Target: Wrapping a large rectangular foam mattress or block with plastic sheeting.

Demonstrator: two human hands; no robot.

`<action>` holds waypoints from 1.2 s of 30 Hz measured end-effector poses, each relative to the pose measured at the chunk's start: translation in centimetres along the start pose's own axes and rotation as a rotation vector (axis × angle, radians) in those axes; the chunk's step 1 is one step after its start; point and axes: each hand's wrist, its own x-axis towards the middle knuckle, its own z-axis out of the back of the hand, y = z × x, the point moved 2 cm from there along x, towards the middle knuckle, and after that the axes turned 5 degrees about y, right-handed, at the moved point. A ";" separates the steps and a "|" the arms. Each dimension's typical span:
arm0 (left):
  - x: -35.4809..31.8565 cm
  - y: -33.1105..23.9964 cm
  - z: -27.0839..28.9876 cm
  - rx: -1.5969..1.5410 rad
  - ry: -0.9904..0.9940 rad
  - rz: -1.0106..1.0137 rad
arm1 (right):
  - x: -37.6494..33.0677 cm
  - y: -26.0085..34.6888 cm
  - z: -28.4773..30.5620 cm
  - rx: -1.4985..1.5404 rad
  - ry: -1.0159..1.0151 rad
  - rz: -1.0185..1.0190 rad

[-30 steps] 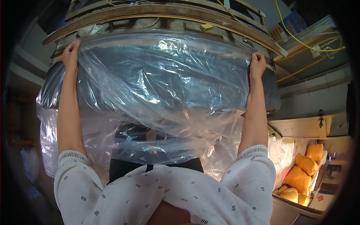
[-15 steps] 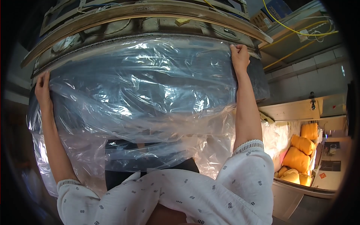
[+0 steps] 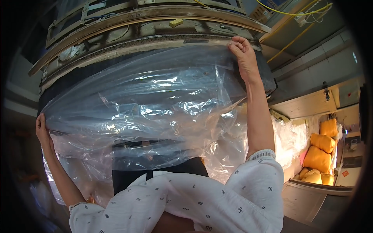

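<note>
As L hand (image 3: 43,129), gripping clear plastic sheet (image 3: 155,93), dropped away from wooden beam (image 3: 163,13), dark surface (image 3: 74,80) nr beam lay bare; R hand (image 3: 245,56) grip unclear.

Small dark characters repeated across white shirt (image 3: 211,194), pale lettering (cut off) on blue box (image 3: 269,4)

White glare is streaking the clear plastic sheet (image 3: 163,83), while warm light is glowing over the orange bundles (image 3: 318,158) at right. Fisheye distortion is bowing the wooden beam (image 3: 163,11); black vignetting is swallowing the corners, and shadow is leaving the far left possibly blurred.
</note>
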 end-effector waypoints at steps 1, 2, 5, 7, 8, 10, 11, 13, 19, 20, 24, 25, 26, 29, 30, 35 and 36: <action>-0.1 -0.2 0.1 -0.001 0.001 -0.005 | -0.2 0.9 -0.2 -0.032 0.014 -0.020; -0.3 -0.3 0.2 -0.017 0.008 0.016 | -0.3 1.3 0.1 -0.031 0.012 -0.016; 0.2 -0.8 0.2 -0.101 0.048 0.049 | -0.1 2.6 1.0 -0.262 0.071 -0.084; 0.8 -1.2 -0.4 -0.174 0.083 0.028 | 0.4 3.6 0.7 -0.231 0.008 0.071; 1.6 -1.3 -1.2 -0.180 0.088 -0.008 | 1.1 3.8 0.8 -0.148 -0.019 0.165; 4.0 -0.9 -1.4 -0.191 0.118 -0.138 | 2.0 4.1 -0.2 -0.041 -0.131 0.234; 4.2 -1.1 -3.3 -0.171 0.065 -0.178 | 2.1 3.9 -0.4 0.044 -0.205 0.249; 4.6 -1.3 -8.1 -0.141 -0.008 -0.228 | 3.0 0.7 0.8 -0.268 -0.291 0.321; 7.5 0.0 -13.6 0.210 -0.105 -0.270 | 4.6 -7.6 4.1 -0.353 -0.434 0.195; 8.2 0.2 -13.9 0.200 -0.073 -0.275 | 5.0 -7.8 4.6 -0.431 -0.443 0.145; 8.9 -0.4 -15.9 0.222 -0.032 -0.272 | 6.1 -8.2 5.4 -0.528 -0.428 0.120; 9.2 -0.5 -16.1 0.258 -0.035 -0.267 | 6.4 -8.2 5.3 -0.588 -0.435 0.114; 9.3 -0.5 -16.2 0.257 -0.037 -0.264 | 6.6 -8.2 5.2 -0.649 -0.442 0.108; 9.3 -0.9 -16.9 0.357 -0.089 -0.255 | 7.0 -8.1 5.7 -0.620 -0.439 0.075; 9.2 -1.2 -17.1 0.417 -0.119 -0.297 | 7.2 -8.2 5.8 -0.621 -0.437 0.074; 10.0 -0.7 -16.5 0.611 -0.332 -0.416 | 7.3 -7.8 5.3 -0.974 -0.610 0.108; 10.1 -0.5 -15.8 0.495 -0.237 -0.298 | 7.4 -7.7 5.2 -0.975 -0.609 0.108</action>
